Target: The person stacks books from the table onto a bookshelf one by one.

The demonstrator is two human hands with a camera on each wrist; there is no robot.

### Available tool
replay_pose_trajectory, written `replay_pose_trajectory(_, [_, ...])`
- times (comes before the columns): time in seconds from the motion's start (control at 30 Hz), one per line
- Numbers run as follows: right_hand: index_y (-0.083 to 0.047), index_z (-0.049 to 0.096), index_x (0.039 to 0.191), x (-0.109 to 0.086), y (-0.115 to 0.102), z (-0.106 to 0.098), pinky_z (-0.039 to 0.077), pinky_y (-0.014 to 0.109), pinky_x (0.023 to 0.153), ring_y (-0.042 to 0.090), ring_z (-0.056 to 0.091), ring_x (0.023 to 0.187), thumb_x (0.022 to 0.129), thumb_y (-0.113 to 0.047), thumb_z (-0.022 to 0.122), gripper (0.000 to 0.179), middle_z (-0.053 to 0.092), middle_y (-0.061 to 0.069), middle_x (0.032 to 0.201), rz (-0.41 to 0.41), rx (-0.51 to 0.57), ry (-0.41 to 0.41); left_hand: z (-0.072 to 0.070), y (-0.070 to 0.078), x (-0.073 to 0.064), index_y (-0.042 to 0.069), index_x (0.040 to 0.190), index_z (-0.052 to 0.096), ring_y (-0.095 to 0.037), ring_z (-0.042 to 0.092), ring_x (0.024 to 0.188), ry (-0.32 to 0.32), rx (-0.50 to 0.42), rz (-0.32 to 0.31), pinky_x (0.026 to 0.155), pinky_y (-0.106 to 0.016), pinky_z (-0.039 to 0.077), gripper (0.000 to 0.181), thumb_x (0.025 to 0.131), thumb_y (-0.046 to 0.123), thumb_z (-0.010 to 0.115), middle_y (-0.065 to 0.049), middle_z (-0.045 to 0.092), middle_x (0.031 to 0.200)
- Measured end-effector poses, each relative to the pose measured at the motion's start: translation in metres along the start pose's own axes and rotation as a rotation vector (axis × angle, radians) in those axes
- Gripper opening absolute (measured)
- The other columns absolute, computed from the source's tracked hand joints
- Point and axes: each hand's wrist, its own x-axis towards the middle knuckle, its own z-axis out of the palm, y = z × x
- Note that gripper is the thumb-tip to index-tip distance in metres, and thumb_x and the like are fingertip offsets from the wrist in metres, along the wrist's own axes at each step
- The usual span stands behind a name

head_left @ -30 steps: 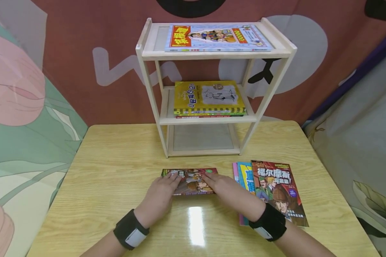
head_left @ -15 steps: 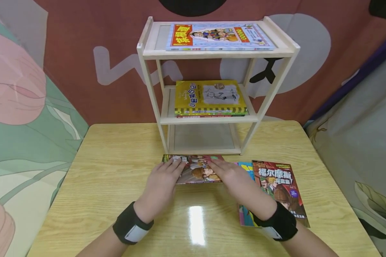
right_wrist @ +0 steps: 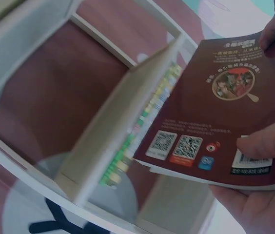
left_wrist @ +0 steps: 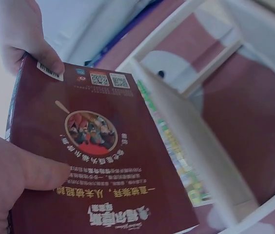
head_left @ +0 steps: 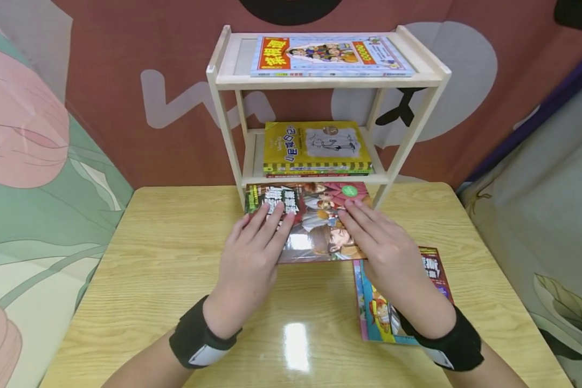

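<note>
Both hands hold a comic-style paperback book (head_left: 315, 237) raised over the table, in front of the wooden shelf's lower opening. My left hand (head_left: 247, 264) grips its left side, fingers flat on the illustrated front cover. On the right side, my right hand (head_left: 397, 258) does the same. The wrist views reveal the dark red back cover (left_wrist: 98, 151), with the left thumb (left_wrist: 40, 170) and the right thumb (right_wrist: 259, 146) pressed against it. The book hides the bottom shelf in the head view.
The shelf rack (head_left: 223, 124) stands at the table's back. A yellow book (head_left: 315, 145) tops a stack on its middle board; a light blue book (head_left: 330, 56) lies on the top board. More books (head_left: 383, 318) lie on the table (head_left: 165, 258), partly under the right forearm.
Both hands have lifted the book off the table and carried it forward, up to the rack's lower opening. The right forearm now covers more of the table books.
</note>
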Motion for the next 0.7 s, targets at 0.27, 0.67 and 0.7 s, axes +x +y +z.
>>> replay_pose_trajectory(0.27, [0.004, 0.07, 0.125, 0.023, -0.001, -0.019, 0.045, 0.051, 0.105, 0.036, 0.06, 0.123, 0.093, 0.016, 0.058, 0.036, 0.065, 0.019, 0.131, -0.029, -0.073, 0.274, -0.015, 0.005, 0.029, 0.004, 0.129, 0.07, -0.035, 0.058, 0.128, 0.211, 0.021, 0.086, 0.101, -0.057, 0.046, 0.031, 0.102, 0.0, 0.056, -0.014, 0.065, 0.134])
replay_pose_trajectory(0.67, [-0.005, 0.078, 0.114, 0.094, 0.023, -0.035, 0.048, 0.05, 0.103, 0.031, 0.067, 0.114, 0.084, 0.015, 0.07, 0.037, 0.073, 0.013, 0.117, -0.062, -0.202, 0.719, -0.029, -0.014, 0.106, 0.009, 0.131, 0.07, -0.026, 0.055, 0.132, 0.424, 0.218, 0.203, 0.107, -0.047, 0.042, 0.033, 0.099, 0.005, 0.064, -0.008, 0.064, 0.136])
replay_pose_trajectory(0.7, [-0.004, 0.078, 0.114, 0.098, 0.026, -0.037, 0.047, 0.05, 0.104, 0.031, 0.067, 0.115, 0.083, 0.015, 0.071, 0.036, 0.072, 0.014, 0.117, -0.048, -0.205, 0.709, -0.029, -0.017, 0.113, 0.009, 0.132, 0.07, -0.026, 0.055, 0.132, 0.415, 0.219, 0.208, 0.108, -0.047, 0.041, 0.033, 0.101, 0.005, 0.062, -0.008, 0.064, 0.136])
